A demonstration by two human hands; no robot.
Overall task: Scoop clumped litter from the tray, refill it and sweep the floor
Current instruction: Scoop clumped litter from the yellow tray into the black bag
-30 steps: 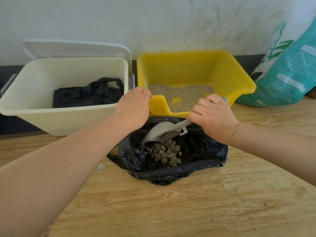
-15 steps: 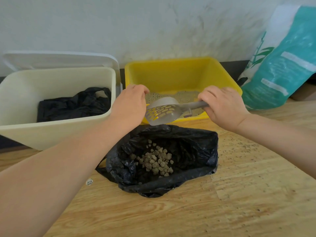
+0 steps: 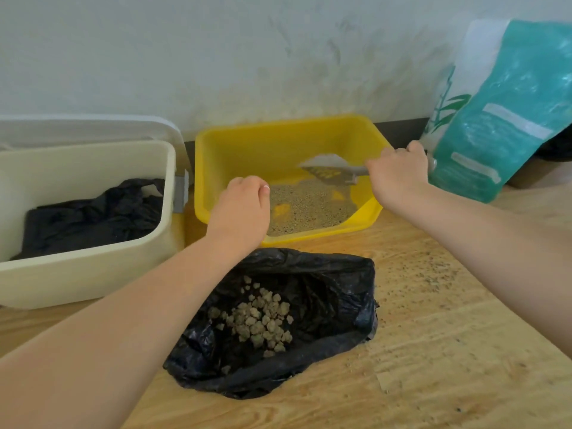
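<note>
right hand point(image 3: 399, 174) clenched round grey scoop point(image 3: 328, 172), held above litter inside yellow tray point(image 3: 278, 134). left hand point(image 3: 241, 212) resting on tray's near-left rim, finger state hard to tell. clumps point(image 3: 260, 317) heaped in black bag point(image 3: 334, 292) on wooden floor point(image 3: 433, 351), just before tray.

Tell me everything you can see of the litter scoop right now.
The scoop is grey and looks like plastic, with a broad slotted blade and a straight handle. The right hand grips the handle, hiding most of it. The blade is held in the air over the right rear part of the yellow tray, above the litter, yellow showing through its slots. It looks empty, and nothing but the hand touches it.
</note>
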